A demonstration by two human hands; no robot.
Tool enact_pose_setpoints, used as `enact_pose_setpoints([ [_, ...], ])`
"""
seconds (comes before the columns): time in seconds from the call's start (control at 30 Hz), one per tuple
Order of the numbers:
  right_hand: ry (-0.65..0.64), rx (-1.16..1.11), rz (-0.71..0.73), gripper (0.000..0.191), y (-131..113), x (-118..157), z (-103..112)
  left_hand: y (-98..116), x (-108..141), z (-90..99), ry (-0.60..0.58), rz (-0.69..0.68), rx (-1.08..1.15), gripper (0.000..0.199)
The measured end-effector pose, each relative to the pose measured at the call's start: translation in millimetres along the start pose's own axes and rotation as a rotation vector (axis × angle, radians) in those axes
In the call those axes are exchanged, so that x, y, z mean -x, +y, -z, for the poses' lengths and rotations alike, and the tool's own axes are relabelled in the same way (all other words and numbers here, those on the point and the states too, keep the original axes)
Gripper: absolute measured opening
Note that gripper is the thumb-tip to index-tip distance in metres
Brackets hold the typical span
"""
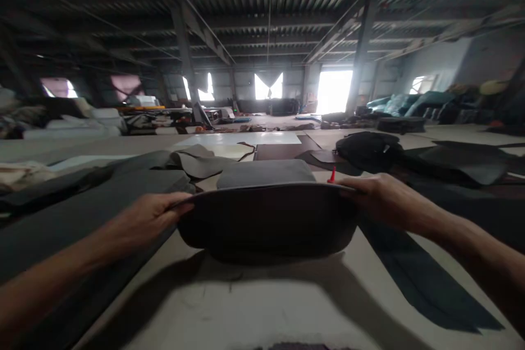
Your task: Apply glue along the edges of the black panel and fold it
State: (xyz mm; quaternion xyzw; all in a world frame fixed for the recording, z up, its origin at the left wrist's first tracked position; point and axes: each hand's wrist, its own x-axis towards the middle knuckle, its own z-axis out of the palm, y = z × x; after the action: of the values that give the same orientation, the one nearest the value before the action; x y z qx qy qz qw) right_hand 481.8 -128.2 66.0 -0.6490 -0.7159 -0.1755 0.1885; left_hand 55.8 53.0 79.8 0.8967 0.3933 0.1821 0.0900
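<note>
A dark grey sheet of material with rounded lower corners [268, 221] hangs between my two hands, its upper edge bowed slightly. My left hand [164, 210] pinches the sheet's left upper corner between thumb and fingers. At the right upper corner my right hand [375, 191] is closed on the same sheet; its fingertips are partly hidden. Just beyond the sheet lies a grey padded-looking piece or stack [266, 172]. A small red pointed tip [332, 175] sticks up beside my right hand, and what it belongs to is hidden.
Long dark grey material [135, 186] covers the left of the pale table [246, 306]. Dark strips [435, 284] lie at the right. A black bundle [369, 150] and curled grey scraps [200, 161] sit farther back. Posts and piled goods stand across the hall.
</note>
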Motion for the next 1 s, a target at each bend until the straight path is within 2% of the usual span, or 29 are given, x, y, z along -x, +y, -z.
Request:
enact_pose_setpoints([
  [0.07, -0.06, -0.03, -0.028, 0.024, 9, -41, 2, -11, -33, 11.5, 0.035, -0.03, 0.013, 0.051],
  [0.1, -0.068, -0.029, -0.043, 0.024, 13, -62, 5, -18, -49, 17.3, 0.087, -0.044, -0.011, 0.053],
  [0.13, -0.029, -0.008, -0.067, 0.023, 17, -81, 8, -23, -66, 23.3, 0.19, -0.07, -0.047, 0.055],
  [0.27, 0.278, 0.178, -0.122, 0.031, 26, -144, 20, -32, -126, 42.7, 0.629, -0.226, -0.154, 0.051],
  [0.33, 0.444, 0.272, -0.112, 0.035, 31, -163, 19, -35, -152, 43.2, 0.783, -0.309, -0.14, 0.049],
  [0.37, 0.503, 0.301, -0.104, 0.036, 34, -170, 15, -39, -164, 39.1, 0.812, -0.334, -0.119, 0.049],
  [0.43, 0.499, 0.342, -0.117, 0.038, 40, -176, -2, -53, -188, 20.2, 0.766, -0.341, -0.083, 0.047],
  [0.5, 0.364, 0.367, -0.157, 0.041, 45, -175, -30, -73, -208, -13.5, 0.61, -0.312, -0.082, 0.046],
  [0.57, 0.18, 0.377, -0.177, 0.036, 47, -168, -69, -96, -221, -57.8, 0.431, -0.299, -0.098, 0.048],
  [0.67, -0.071, 0.379, -0.213, 0.016, 44, -154, -135, -123, -227, -124.6, 0.227, -0.265, -0.106, 0.049],
  [0.73, -0.187, 0.383, -0.284, 0.025, 42, -146, -172, -136, -225, -155.7, 0.159, -0.254, -0.104, 0.053],
  [0.83, -0.254, 0.384, -0.345, 0.033, 41, -137, -204, -149, -222, -174.4, 0.131, -0.233, -0.101, 0.057],
  [1.0, -0.263, 0.396, -0.369, 0.03, 48, -134, -218, -156, -222, -172.8, 0.113, -0.207, -0.068, 0.057],
])
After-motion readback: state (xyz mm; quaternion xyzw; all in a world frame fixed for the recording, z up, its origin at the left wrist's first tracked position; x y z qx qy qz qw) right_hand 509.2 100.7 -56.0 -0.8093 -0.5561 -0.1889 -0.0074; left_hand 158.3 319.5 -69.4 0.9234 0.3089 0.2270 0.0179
